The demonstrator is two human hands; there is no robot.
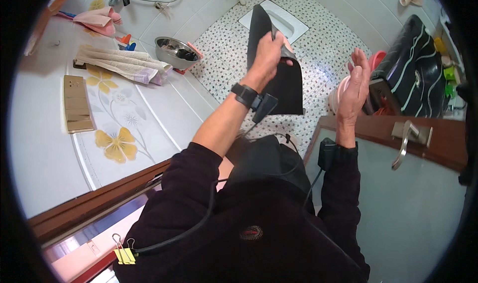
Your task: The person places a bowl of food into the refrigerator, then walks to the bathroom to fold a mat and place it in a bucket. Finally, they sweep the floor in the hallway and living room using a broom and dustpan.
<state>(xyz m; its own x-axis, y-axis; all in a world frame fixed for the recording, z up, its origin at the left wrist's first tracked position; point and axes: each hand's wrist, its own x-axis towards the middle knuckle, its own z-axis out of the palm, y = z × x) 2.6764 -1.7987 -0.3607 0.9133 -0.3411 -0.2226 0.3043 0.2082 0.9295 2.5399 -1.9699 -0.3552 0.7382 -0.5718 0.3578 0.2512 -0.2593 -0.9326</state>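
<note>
My left hand [268, 57] grips a black floor mat [285, 88] by its edge and holds it over the tiled floor, in front of a white squat toilet [289, 21]. Part of the mat is folded over, so its grey side shows near my fingers. Raised at the right is my right hand [356, 85], with nothing in it and its fingers extended. It is beside a pale pink bucket [338, 96], partly hidden behind it, and above the top of the door.
A brown-framed door [377, 124] with a metal handle [405, 144] stands at the right, near a black washbasin [422, 73]. On the left wall hang a towel [123, 64] and a pink cloth [99, 20]. A steel basin [177, 53] is beside that wall.
</note>
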